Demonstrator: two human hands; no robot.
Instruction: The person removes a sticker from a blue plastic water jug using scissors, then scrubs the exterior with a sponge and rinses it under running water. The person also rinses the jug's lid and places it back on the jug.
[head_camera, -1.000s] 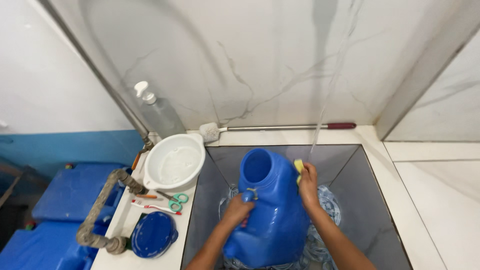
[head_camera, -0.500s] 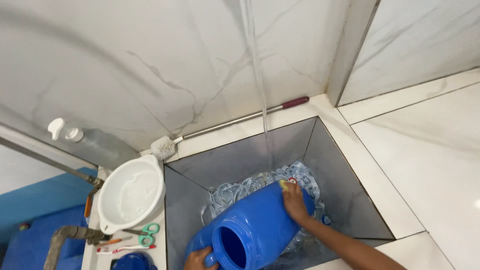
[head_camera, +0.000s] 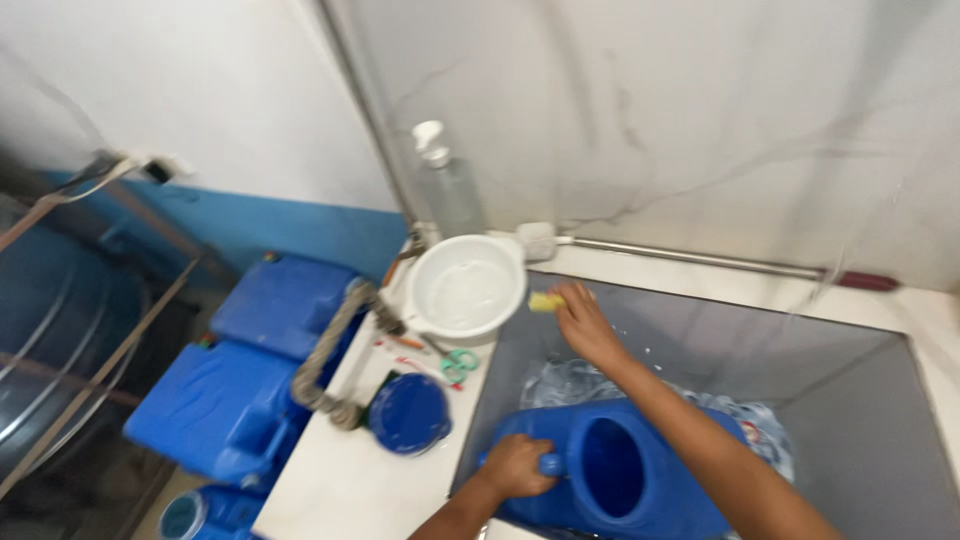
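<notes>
We have our left hand (head_camera: 520, 465) closed in a firm grip around the handle of the big blue plastic container (head_camera: 610, 480), which lies tilted on its side in the grey sink (head_camera: 850, 400), its wide mouth facing up toward us and its body resting over what looks like crumpled clear plastic and water. Our right hand (head_camera: 585, 320) reaches across to the sink's near-left corner with its grip pinched shut on a small yellow sponge (head_camera: 545, 302), held just beside the rim of the white bowl (head_camera: 465, 288) that stands on the white worktop (head_camera: 340, 480). Near the bowl lie green-handled scissors (head_camera: 458, 362) and a round blue lid (head_camera: 408, 412); a clear spray bottle (head_camera: 445, 185) stands against the wall behind. As we judge it, the risks are these: only one hand steadies the container, so on the wet, slippery bedding it could roll or slide out of our grip; our stretched right arm could knock the bowl; and the wet sponge could drip onto the worktop or slip from our fingers.
</notes>
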